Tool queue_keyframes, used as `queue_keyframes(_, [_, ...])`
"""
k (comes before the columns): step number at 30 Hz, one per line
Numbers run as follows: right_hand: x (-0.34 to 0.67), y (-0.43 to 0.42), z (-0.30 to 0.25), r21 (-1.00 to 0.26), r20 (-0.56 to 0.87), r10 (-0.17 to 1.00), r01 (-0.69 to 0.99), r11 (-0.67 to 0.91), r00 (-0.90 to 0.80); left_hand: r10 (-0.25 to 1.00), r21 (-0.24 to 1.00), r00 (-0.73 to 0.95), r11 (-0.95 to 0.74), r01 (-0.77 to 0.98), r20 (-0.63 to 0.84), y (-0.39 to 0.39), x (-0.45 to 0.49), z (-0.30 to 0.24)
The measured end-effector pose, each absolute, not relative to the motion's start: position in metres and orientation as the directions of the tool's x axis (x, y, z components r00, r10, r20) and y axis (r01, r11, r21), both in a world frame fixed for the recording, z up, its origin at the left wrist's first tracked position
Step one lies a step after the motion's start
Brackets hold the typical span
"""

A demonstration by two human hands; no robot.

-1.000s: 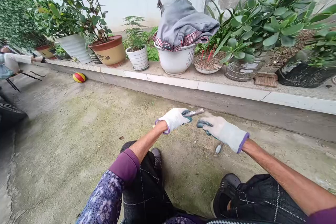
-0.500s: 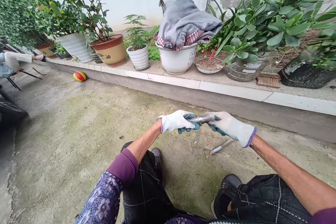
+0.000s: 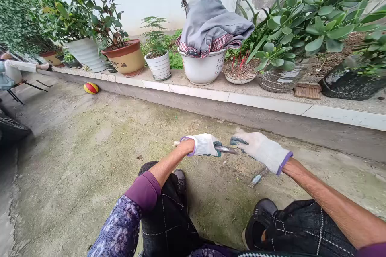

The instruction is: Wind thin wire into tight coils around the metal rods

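Slender grey rod with silvery band point(image 3: 226, 149): gripped by the white-and-teal gloved left hand point(image 3: 205, 145); long axis roughly crosswise, brown end directed toward the white-and-teal gloved right hand point(image 3: 261, 148), just beside. Second banded rod point(image 3: 256, 178): seen slanting below the right hand; whether held by its fingers cannot be told.

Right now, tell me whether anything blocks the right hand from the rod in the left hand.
Nothing visible does: the rod juts from the left hand, its end close to the right hand.
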State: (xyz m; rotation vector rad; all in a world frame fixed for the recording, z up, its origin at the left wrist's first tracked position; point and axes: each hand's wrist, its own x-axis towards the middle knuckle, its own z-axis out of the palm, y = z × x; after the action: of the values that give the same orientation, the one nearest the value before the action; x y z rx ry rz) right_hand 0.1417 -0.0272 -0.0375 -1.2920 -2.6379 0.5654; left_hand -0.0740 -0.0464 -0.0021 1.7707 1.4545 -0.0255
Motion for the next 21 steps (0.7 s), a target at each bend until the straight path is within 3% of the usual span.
queue_keyframes(3, [0.144, -0.023, -0.03, -0.543, -0.028, 0.817, 0.695, 0.471, -0.575, 0.699, 0.689, 0.488, 0.009, 0.725, -0.523, -0.051, -0.077, 0.001])
queue_keyframes(6, [0.142, -0.021, -0.026, -0.683, -0.132, 0.866, 0.678, 0.273, -0.482, 0.705, 0.815, 0.554, 0.06, 0.577, -0.444, -0.046, -0.081, 0.0])
queue_keyframes(8, [0.14, -0.022, -0.027, -0.703, -0.19, 0.887, 0.689, 0.177, -0.421, 0.759, 0.871, 0.534, 0.088, 0.483, -0.373, -0.041, -0.083, -0.002])
queue_keyframes(11, [0.134, -0.024, -0.032, -0.658, -0.141, 0.889, 0.712, 0.246, -0.436, 0.825, 0.89, 0.474, 0.073, 0.45, -0.307, -0.036, -0.084, -0.007])
queue_keyframes(14, [0.129, -0.028, -0.035, -0.534, -0.067, 0.849, 0.737, 0.414, -0.525, 0.875, 0.806, 0.397, -0.014, 0.591, -0.276, -0.035, -0.082, -0.01])
queue_keyframes(18, [0.125, -0.035, -0.029, -0.33, -0.133, 0.796, 0.783, 0.527, -0.591, 0.906, 0.493, 0.364, -0.221, 0.842, -0.217, -0.032, -0.076, -0.014])
queue_keyframes(21, [0.128, -0.036, -0.024, -0.269, -0.186, 0.792, 0.806, 0.527, -0.581, 0.879, 0.399, 0.336, -0.19, 0.897, -0.337, -0.033, -0.072, -0.014])
